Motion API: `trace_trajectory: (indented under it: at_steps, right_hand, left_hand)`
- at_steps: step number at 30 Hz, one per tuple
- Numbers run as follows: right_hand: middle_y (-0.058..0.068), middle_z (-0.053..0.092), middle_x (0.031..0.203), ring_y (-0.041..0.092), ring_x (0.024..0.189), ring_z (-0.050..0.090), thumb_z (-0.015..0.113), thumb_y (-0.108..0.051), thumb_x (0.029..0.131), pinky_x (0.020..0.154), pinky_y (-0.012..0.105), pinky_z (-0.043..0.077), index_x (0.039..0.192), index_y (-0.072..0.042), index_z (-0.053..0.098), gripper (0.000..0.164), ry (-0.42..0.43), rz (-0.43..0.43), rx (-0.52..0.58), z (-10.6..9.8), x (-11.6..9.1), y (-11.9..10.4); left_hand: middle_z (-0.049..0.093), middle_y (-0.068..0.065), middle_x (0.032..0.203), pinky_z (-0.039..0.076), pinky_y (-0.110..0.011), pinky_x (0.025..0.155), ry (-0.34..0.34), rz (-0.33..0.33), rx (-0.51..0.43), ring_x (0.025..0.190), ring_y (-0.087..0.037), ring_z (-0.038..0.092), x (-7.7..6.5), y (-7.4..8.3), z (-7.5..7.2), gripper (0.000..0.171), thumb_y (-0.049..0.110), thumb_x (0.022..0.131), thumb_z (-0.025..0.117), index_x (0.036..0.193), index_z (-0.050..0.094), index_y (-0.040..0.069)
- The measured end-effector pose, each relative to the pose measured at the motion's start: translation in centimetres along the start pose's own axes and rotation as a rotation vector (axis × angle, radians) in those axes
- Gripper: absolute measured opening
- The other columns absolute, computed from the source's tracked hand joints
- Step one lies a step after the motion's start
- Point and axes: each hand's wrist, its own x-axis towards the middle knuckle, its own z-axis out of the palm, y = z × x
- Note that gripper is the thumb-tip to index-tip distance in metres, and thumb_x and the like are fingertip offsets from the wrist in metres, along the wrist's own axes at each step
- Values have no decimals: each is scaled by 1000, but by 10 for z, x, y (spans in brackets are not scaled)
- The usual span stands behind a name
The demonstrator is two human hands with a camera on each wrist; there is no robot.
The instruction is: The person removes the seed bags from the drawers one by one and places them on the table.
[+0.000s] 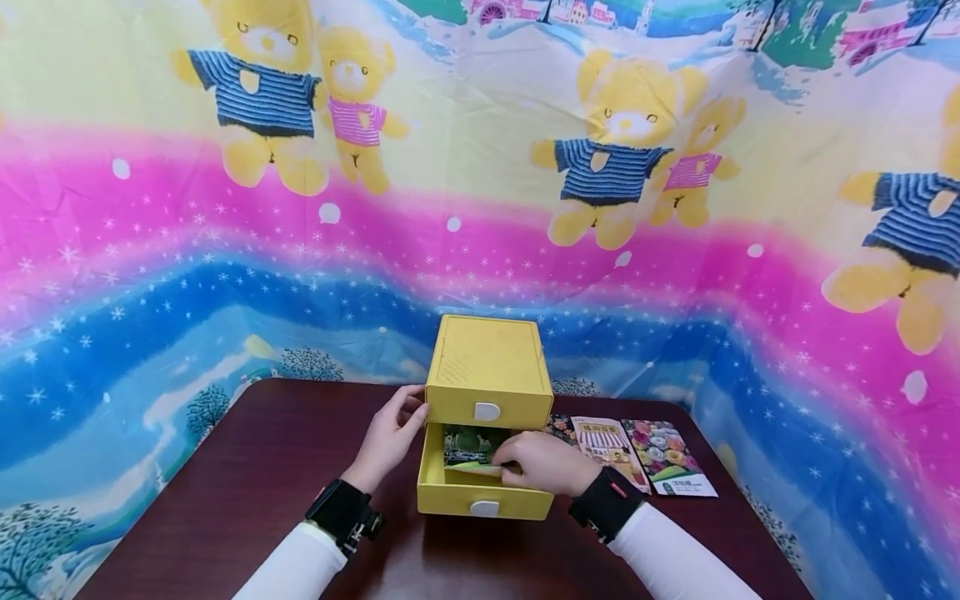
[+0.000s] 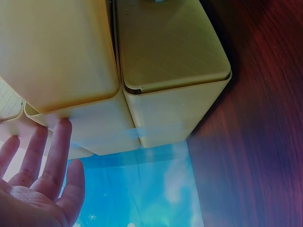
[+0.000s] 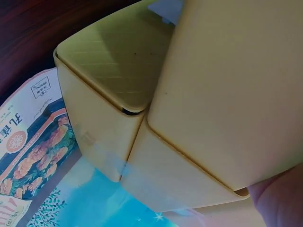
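A yellow two-drawer box (image 1: 491,354) stands on the table, its lower drawer (image 1: 442,500) pulled out toward me. Inside that drawer is a paper packet (image 1: 468,440) with a dark green picture. My right hand (image 1: 547,462) reaches over the drawer's right side and pinches the packet's near edge, its fingertips partly hidden. At the box's left side, my left hand (image 1: 386,442) has its fingertips right by the upper drawer's edge. The left wrist view shows the left fingers (image 2: 59,146) extended against the yellow wall. Only part of the right hand (image 3: 281,198) shows in the right wrist view.
Right of the box lie flower packets, one with mixed roses (image 1: 663,450) and one with a striped awning (image 1: 611,446). Another flowered packet (image 3: 40,163) is close beside the box. A printed curtain (image 1: 465,250) hangs behind the dark wooden table (image 1: 300,442).
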Motion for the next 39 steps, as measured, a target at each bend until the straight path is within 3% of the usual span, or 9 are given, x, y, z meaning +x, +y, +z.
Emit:
trace_trajectory:
  at_steps: [8,14,19,25,34,39]
  right_hand:
    - [-14,54,75,-4,62,38,61,-10,94,60,13,28,85,-22,68,17,129,-35,-84,2,-3,0]
    - [-15,57,73,-6,60,36,66,-7,86,56,10,26,82,-24,67,18,247,-67,-188,2,-7,0]
    - [-14,64,78,-7,61,45,70,-10,86,54,10,32,87,-22,71,12,297,-36,-218,-2,-11,-3]
    - [-10,72,86,-2,69,62,76,-11,85,63,13,48,92,-18,76,10,358,-50,-222,-9,-14,-7]
    - [-8,73,87,2,70,65,81,-7,81,62,16,51,96,-17,76,18,507,-160,-277,-13,-15,-6]
    - [-5,74,88,4,72,67,77,-4,83,64,17,53,99,-15,75,19,578,-187,-289,-20,-17,-7]
  left_hand:
    - [66,-11,111,55,-35,83,-10,-13,-8,90,-18,65,-1,-1,-1,38,27,105,59,142,55,19]
    - [65,-11,112,56,-34,83,-13,-21,-8,89,-17,66,-1,0,-1,38,28,105,58,142,55,19]
    - [65,-11,112,56,-34,82,-14,-19,-15,90,-20,66,-1,0,-1,38,27,105,59,142,55,19]
    - [66,-9,110,56,-34,82,-13,-21,-26,94,-30,68,-1,-1,-1,38,27,105,59,142,55,19]
    - [67,-8,109,55,-34,82,-4,-19,-14,90,-20,68,-2,2,-1,37,26,105,60,141,56,18]
    - [67,-8,108,56,-34,82,5,-4,-12,92,-26,69,-1,2,-1,36,23,104,60,140,57,17]
